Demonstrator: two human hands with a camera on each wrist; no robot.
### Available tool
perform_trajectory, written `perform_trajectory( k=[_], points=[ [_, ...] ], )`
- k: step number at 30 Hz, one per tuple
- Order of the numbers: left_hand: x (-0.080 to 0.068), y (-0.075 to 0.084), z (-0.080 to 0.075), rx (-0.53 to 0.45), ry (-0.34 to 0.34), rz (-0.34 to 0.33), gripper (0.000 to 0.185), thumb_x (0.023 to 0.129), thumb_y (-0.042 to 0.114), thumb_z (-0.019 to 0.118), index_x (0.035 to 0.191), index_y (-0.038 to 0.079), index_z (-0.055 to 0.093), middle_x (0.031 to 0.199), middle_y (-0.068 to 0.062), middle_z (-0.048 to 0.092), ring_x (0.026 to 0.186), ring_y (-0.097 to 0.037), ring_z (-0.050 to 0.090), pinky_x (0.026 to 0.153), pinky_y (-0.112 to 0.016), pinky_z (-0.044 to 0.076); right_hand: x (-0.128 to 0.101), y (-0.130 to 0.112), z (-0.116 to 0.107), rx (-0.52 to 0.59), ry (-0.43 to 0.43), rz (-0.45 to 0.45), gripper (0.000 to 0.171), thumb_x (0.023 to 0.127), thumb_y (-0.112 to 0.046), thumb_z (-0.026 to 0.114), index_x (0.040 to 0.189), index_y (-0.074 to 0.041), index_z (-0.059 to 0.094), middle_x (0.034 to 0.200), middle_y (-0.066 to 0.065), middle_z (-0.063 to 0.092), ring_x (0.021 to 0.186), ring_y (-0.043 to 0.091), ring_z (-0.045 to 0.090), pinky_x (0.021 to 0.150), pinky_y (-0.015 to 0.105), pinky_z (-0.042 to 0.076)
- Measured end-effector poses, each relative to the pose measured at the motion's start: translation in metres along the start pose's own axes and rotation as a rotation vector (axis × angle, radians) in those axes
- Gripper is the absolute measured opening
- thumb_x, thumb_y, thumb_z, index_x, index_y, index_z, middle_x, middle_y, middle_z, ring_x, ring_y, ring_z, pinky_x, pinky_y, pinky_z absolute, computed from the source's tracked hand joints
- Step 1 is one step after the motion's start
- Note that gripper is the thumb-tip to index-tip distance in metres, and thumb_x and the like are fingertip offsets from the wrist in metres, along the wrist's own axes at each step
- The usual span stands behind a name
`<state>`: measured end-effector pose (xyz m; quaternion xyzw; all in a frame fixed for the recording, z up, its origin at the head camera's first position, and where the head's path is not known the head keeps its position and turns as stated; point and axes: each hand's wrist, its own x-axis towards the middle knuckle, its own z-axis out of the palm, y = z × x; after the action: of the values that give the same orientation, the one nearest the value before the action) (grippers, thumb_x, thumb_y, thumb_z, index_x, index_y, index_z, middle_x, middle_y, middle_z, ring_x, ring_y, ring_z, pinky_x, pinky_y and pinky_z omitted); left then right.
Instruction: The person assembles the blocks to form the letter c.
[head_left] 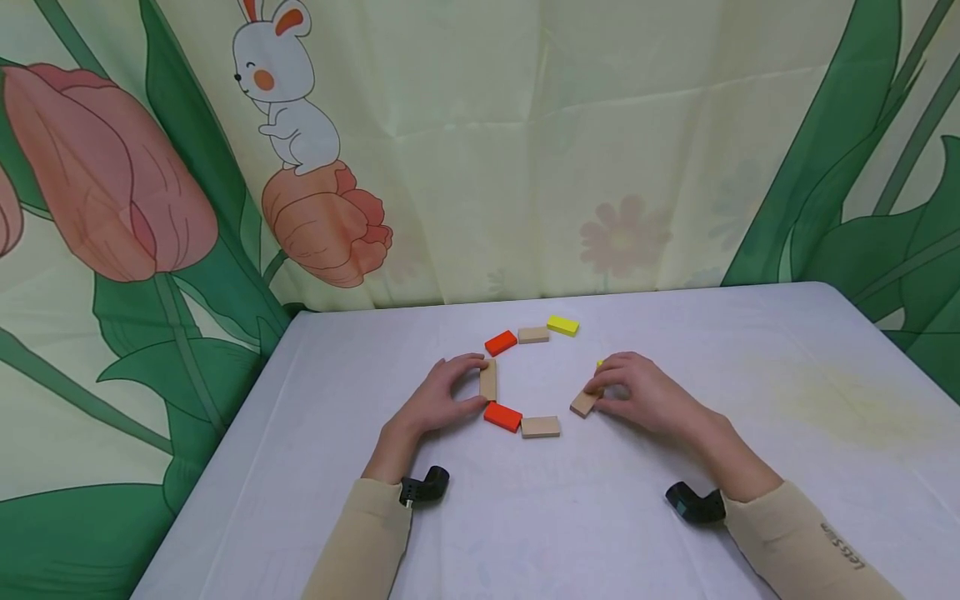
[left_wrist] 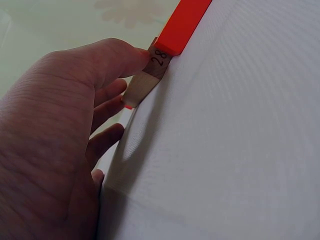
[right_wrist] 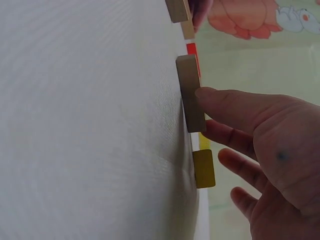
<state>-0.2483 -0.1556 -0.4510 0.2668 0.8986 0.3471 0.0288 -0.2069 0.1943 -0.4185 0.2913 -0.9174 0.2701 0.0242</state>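
The left grip [head_left: 435, 402] is drawn in to the width of one plain wood block [head_left: 488, 381], the fingers at its far end and the thumb at its near end; this block sits at 3 o'clock from the hand, upright along the 12-to-6 line, with "28" marked on it in the left wrist view; the right grip [head_left: 647, 395] is nearly closed, pinching a second wood block [head_left: 584, 403] between thumb and forefinger, the block reaching out toward 8 o'clock from the hand, its other fingers loose.

Round the ring on the counter [head_left: 540, 517], a red block [head_left: 501, 342] lies at 10 o'clock, a pale block [head_left: 533, 335] at 12, a yellow block [head_left: 563, 326] at 1; a lower red block [head_left: 502, 417] lies at 7, a lower pale block [head_left: 541, 427] at 6; another yellow piece [right_wrist: 204, 169], mostly hidden by the right hand from above, is at 3.
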Motion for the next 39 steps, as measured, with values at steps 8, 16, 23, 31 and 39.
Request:
perform_trajectory(
  k=[8, 16, 23, 31, 39],
  points=[
    [-0.0007, 0.0003, -0.0007, -0.006, -0.001, -0.004, 0.053, 0.089, 0.022, 0.074, 0.139, 0.011, 0.059, 0.148, -0.006, 0.051, 0.141, -0.022, 0.041, 0.122, -0.049, 0.01, -0.0006, -0.0027, 0.002, 0.032, -0.01, -0.026, 0.019, 0.085, -0.007, 0.08, 0.101, -0.017, 0.079, 0.102, -0.006, 0.065, 0.11, 0.029, 0.055, 0.1, 0.054, 0.043],
    [-0.0008, 0.001, -0.0013, 0.01, 0.002, -0.014, 0.054, 0.089, 0.023, 0.074, 0.139, 0.011, 0.059, 0.148, -0.005, 0.051, 0.141, -0.022, 0.041, 0.122, -0.049, 0.011, 0.0011, -0.0059, 0.004, 0.021, -0.034, -0.032, 0.019, 0.085, -0.009, 0.081, 0.101, -0.018, 0.079, 0.101, -0.008, 0.064, 0.11, 0.026, 0.055, 0.101, 0.053, 0.044],
    [-0.0008, 0.0018, -0.001, 0.01, 0.006, -0.022, 0.054, 0.089, 0.023, 0.074, 0.139, 0.011, 0.059, 0.148, -0.005, 0.051, 0.141, -0.022, 0.041, 0.122, -0.05, 0.011, 0.002, -0.0074, 0.0066, 0.026, -0.067, -0.02, 0.019, 0.085, -0.01, 0.081, 0.101, -0.021, 0.079, 0.102, -0.011, 0.063, 0.109, 0.023, 0.055, 0.101, 0.051, 0.044],
    [-0.0015, 0.0013, -0.0013, -0.002, 0.005, -0.015, 0.053, 0.089, 0.023, 0.074, 0.139, 0.011, 0.059, 0.148, -0.006, 0.051, 0.141, -0.023, 0.041, 0.122, -0.05, 0.011, 0.0023, -0.008, 0.0085, 0.012, -0.062, -0.057, 0.018, 0.085, -0.012, 0.082, 0.098, -0.023, 0.078, 0.1, -0.013, 0.063, 0.104, 0.018, 0.056, 0.098, 0.048, 0.046],
    [-0.0011, 0.0016, -0.0004, 0.004, 0.007, -0.006, 0.053, 0.089, 0.022, 0.074, 0.139, 0.012, 0.059, 0.148, -0.005, 0.052, 0.14, -0.022, 0.041, 0.122, -0.05, 0.011, 0.002, -0.0086, 0.0084, -0.011, -0.061, -0.074, 0.016, 0.084, -0.013, 0.082, 0.097, -0.022, 0.078, 0.1, -0.013, 0.063, 0.102, 0.018, 0.057, 0.097, 0.048, 0.047]
  ],
)
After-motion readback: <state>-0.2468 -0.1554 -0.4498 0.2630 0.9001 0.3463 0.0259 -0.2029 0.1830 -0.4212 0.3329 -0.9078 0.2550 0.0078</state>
